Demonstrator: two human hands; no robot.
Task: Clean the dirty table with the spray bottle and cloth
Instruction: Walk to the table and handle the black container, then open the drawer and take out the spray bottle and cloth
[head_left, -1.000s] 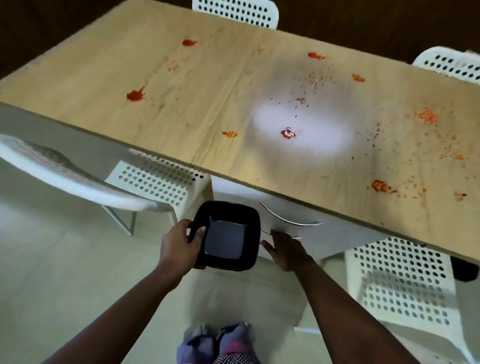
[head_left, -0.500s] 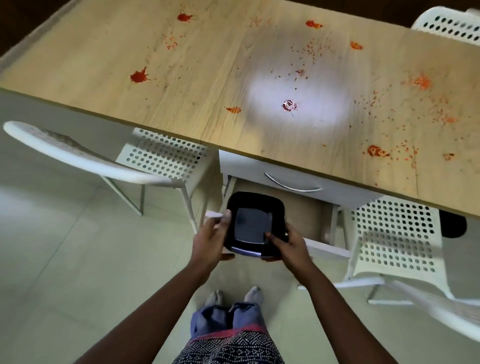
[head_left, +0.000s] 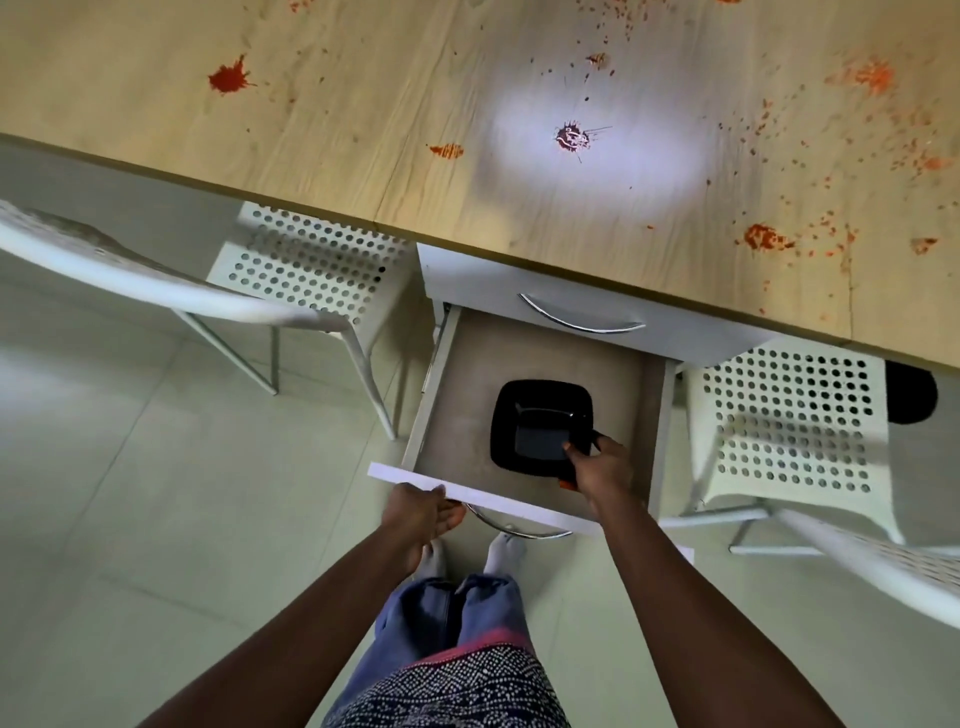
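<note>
The wooden tabletop (head_left: 363, 119) fills the upper part of the view and is spattered with red-orange stains (head_left: 227, 79), with larger blots on the left, in the bright patch of light near the middle, and toward the right edge. Under its front edge a white upper drawer (head_left: 675, 332) with a curved metal handle is closed, and below that a lower drawer (head_left: 457, 415) stands pulled out. Inside the open drawer lies a black square plate (head_left: 524, 410), toward the right of the drawer floor. The right hand (head_left: 602, 470) grasps the plate's near right corner, thumb on the inner face and fingers curled over the rim; a small orange thing shows just beneath this hand, too hidden to tell what it is. The left hand (head_left: 421, 512) holds the left end of the drawer's white front panel, fingers hooked under its edge beside the metal handle (head_left: 511, 525). White perforated chairs (head_left: 306, 265) stand on either side on the pale tiled floor (head_left: 130, 493).
</note>
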